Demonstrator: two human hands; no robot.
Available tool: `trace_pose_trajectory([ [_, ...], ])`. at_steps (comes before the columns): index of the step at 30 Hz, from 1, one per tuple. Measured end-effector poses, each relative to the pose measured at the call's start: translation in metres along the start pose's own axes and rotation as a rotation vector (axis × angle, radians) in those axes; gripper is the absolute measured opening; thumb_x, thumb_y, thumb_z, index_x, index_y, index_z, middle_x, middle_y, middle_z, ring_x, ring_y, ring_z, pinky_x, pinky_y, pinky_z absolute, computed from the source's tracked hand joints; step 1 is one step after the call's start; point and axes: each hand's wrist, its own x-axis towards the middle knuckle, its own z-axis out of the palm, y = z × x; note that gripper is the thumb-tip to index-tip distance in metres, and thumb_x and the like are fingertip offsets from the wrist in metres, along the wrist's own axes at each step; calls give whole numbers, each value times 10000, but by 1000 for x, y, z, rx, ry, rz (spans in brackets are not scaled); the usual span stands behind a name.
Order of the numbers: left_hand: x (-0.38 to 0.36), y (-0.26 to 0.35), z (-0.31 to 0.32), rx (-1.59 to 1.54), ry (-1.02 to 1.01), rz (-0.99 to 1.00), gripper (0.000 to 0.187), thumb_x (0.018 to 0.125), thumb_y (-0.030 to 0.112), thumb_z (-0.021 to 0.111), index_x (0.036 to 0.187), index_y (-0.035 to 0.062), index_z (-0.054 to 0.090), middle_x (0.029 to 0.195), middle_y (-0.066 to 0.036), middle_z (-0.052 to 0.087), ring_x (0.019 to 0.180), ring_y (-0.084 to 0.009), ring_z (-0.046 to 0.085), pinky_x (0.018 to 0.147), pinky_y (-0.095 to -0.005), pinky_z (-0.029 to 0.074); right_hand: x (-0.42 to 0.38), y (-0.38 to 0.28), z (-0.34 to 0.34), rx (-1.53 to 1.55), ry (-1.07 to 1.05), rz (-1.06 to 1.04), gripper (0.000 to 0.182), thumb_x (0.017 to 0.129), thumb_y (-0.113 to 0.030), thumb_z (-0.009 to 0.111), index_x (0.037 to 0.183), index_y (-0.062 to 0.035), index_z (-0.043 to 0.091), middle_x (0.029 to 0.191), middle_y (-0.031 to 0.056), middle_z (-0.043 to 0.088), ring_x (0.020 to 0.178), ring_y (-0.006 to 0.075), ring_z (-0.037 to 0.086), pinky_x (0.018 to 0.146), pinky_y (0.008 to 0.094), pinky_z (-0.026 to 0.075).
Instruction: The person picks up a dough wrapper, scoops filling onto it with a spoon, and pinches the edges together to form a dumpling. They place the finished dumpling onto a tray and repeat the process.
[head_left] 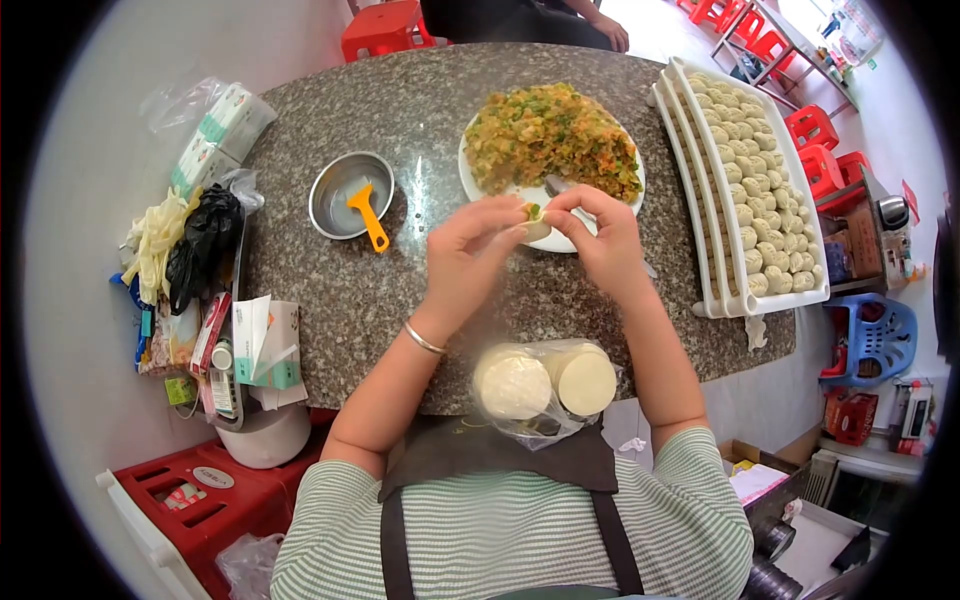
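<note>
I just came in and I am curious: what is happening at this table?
A person pinches a small filled dough dumpling between the left hand and the right hand, above a white plate of green-orange chopped filling. A long white tray of finished dumplings lies to the right; bagged round wrappers wait near the body.

bowl point(335, 195) left of plate point(480, 185), tray point(800, 200) right

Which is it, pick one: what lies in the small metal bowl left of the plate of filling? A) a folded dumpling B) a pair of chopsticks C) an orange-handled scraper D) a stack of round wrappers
C: the metal bowl holds an orange-handled scraper, its handle sticking out over the rim toward the person; the round wrappers sit in a bag at the table's near edge, and the hands pinch a dumpling over the plate.
</note>
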Motion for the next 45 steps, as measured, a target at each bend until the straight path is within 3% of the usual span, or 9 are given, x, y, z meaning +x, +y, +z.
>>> trace_pose_trajectory([
  [7,-2,4,-1,79,-90,30,172,852,14,681,1022,4,703,1077,-124,680,968,-176,665,839,-291,546,0,-2,2,-23,-47,-49,86,848,-57,677,863,23,651,859,82,647,819,187,604,751,292,464],
  [10,-4,9,3,21,30,-154,166,848,29,691,1012,10,707,1065,-108,689,933,-172,678,830,-296,549,-3,5,8,-71,-2,-121,76,837,-43,678,861,23,651,860,86,648,823,195,607,752,300,466],
  [12,-4,9,2,238,71,-107,177,844,42,698,1020,15,707,1072,-104,695,924,-174,686,835,-300,548,-3,3,7,-97,-16,-123,78,837,-44,678,866,24,652,861,90,650,823,199,610,753,304,468],
  [25,-2,-1,0,101,-105,25,189,853,35,689,1035,-15,699,1062,-128,701,945,-177,681,828,-287,552,-1,5,2,-1,-95,-24,80,862,-57,660,880,18,637,832,69,626,795,164,583,728,286,455],
  [32,-4,3,5,97,37,-170,191,852,43,702,1034,-13,683,1070,-127,694,917,-162,678,824,-274,543,-4,6,8,-105,-69,-133,74,865,-46,648,875,26,633,847,87,641,788,184,595,727,283,456],
  [40,-3,5,1,3,-58,-82,149,848,20,688,988,-17,723,1084,-133,699,982,-167,663,862,-301,532,1,3,-2,47,-117,68,104,862,-93,656,884,3,624,814,78,615,806,174,591,754,291,459],
  [42,-3,5,-1,316,-67,-48,150,858,53,686,991,-5,726,1053,-123,714,975,-173,673,866,-306,528,-1,4,-1,-46,-115,4,105,843,-77,658,882,10,614,813,86,617,809,186,595,758,296,460],
  [43,-5,2,-2,290,-44,-100,156,857,71,692,991,2,728,1036,-119,719,966,-178,678,864,-304,525,-2,1,2,-86,-68,-39,98,841,-75,649,839,10,600,807,155,606,801,312,595,740,363,459],
  [45,-6,-1,0,240,8,-118,163,847,98,708,980,7,731,1017,-119,724,950,-190,688,858,-303,525,-6,5,9,-68,-15,-17,103,822,-80,672,834,1,609,814,155,609,809,334,590,750,383,459],
])
